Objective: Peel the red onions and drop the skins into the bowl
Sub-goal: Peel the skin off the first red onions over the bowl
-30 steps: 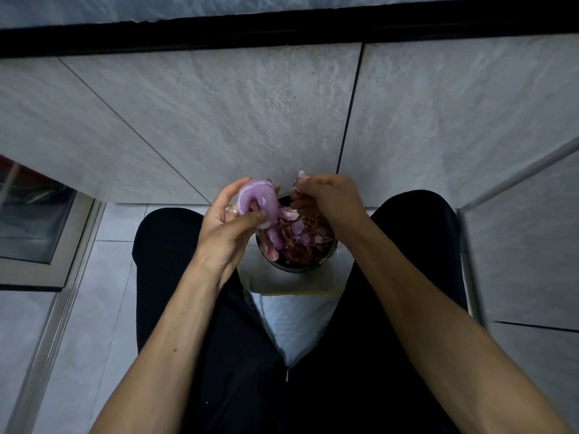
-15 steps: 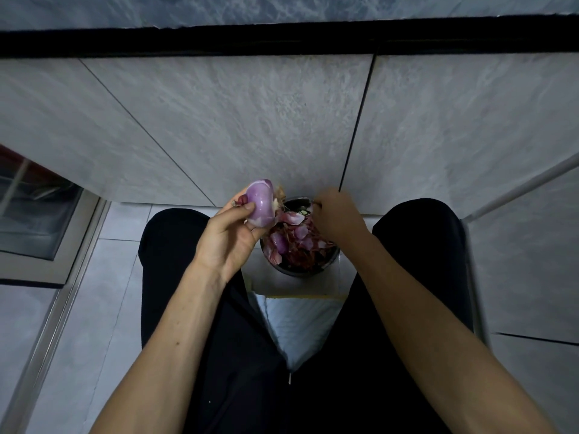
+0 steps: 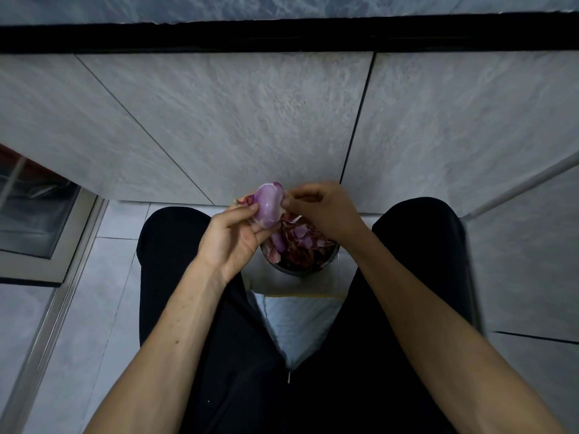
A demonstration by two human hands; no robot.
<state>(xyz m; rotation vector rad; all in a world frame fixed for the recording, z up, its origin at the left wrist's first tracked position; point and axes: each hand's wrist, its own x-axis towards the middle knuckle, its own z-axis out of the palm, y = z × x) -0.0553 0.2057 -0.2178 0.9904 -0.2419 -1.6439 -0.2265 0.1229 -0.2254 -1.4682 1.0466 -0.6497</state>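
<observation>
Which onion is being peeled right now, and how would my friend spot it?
Look between the person's dark-trousered knees, where a dark bowl full of reddish skins sits. Just above its left rim, the left hand holds the onion while the right hand pinches its side. It is smooth, shiny pale purple, unlike the papery dark scraps below.

onion (image 3: 268, 205) above bowl (image 3: 330, 262) between both hands, skins (image 3: 300, 242) in bowl, bowl between the knees

Dim light falls on grey tiled walls (image 3: 238, 130) and a paler tiled floor (image 3: 94, 308).
</observation>
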